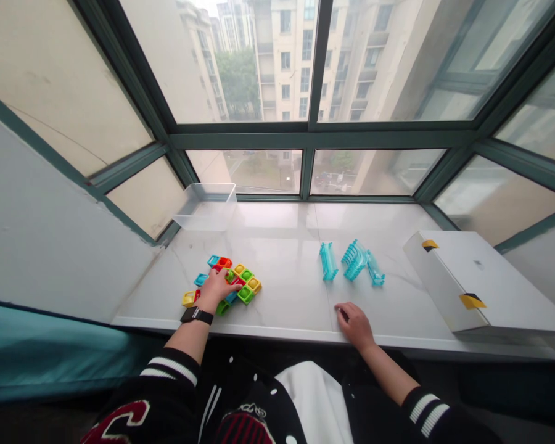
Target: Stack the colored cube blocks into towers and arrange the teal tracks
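Note:
My left hand [214, 288], with a dark watch band at the wrist, lies over a cluster of small square plastic pieces. Its thumb is spread away from the fingers, and it touches the pieces without a visible grip. Around it are a green piece [245, 295], a yellow piece [254, 284], a blue piece [200, 280] and a red-orange piece [224, 263]; some are hidden under the hand. My right hand [355, 325] rests near the front edge with its fingers curled in and nothing visible in them. Beyond it stand translucent turquoise ribbed plastic parts [354, 259].
A clear plastic bin [208, 209] stands at the back left of the white marbled sill [282, 246]. At the right lies a large white box [481, 277] with yellow-black tabs. Green-framed windows [259, 137] close off the back and sides. A teal cloth [50, 351] hangs at left.

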The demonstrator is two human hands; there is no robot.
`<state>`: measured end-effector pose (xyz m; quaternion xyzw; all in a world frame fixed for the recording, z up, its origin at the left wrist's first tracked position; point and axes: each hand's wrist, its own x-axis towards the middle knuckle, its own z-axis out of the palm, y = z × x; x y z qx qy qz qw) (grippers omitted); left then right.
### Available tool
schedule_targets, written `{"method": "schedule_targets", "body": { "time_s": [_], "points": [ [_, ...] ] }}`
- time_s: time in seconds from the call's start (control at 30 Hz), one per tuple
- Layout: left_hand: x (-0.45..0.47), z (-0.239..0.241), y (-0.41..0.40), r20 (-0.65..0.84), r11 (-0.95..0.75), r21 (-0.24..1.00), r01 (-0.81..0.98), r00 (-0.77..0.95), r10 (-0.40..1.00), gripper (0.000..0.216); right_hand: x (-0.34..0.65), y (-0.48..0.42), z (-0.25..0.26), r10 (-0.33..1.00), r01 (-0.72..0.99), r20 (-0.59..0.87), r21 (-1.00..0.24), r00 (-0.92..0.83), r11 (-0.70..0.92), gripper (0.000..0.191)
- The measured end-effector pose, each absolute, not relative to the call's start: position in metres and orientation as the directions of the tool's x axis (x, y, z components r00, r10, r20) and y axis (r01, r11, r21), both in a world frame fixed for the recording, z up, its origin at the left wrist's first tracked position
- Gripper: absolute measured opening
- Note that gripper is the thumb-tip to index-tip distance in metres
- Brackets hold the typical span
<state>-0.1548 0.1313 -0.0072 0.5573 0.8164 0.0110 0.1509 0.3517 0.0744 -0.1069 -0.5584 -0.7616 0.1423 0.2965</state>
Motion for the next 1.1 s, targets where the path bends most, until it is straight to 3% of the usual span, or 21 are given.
{"method": "schedule_targets", "body": {
  "time_s": [0.4,0.57,0.73,0.83,0.93,1.1],
  "points": [
    [-0.006,-0.004,0.097,-0.139,0.177,0.231,0.957,-0.148,0.979,0.068,0.352,0.075,-0.103,0.942,0.751,0.262,-0.574,-0.208,0.326,0.026],
    [0.027,-0.001,0.092,-0.137,0.134,0.235,0.963,-0.104,0.985,0.073,0.351,0.076,-0.096,0.953,0.726,0.221,-0.619,-0.207,0.301,0.026],
    [0.024,0.000,0.085,-0.086,0.069,0.334,0.940,-0.043,0.995,0.082,0.326,0.069,-0.079,0.941,0.584,0.199,-0.743,-0.276,0.328,0.050],
    [0.004,-0.005,0.078,0.055,0.013,0.386,0.923,-0.037,0.998,0.064,0.304,0.063,-0.069,0.912,0.540,0.181,-0.757,-0.369,0.368,0.059],
    [-0.019,-0.019,0.070,0.121,0.064,0.388,0.920,-0.119,0.985,0.050,0.289,0.061,-0.068,0.894,0.525,0.165,-0.759,-0.416,0.384,0.056],
    [-0.035,-0.042,0.059,0.046,0.108,0.392,0.913,-0.137,0.989,0.049,0.280,0.067,-0.078,0.885,0.512,0.176,-0.760,-0.431,0.400,0.046]
  ]
}}
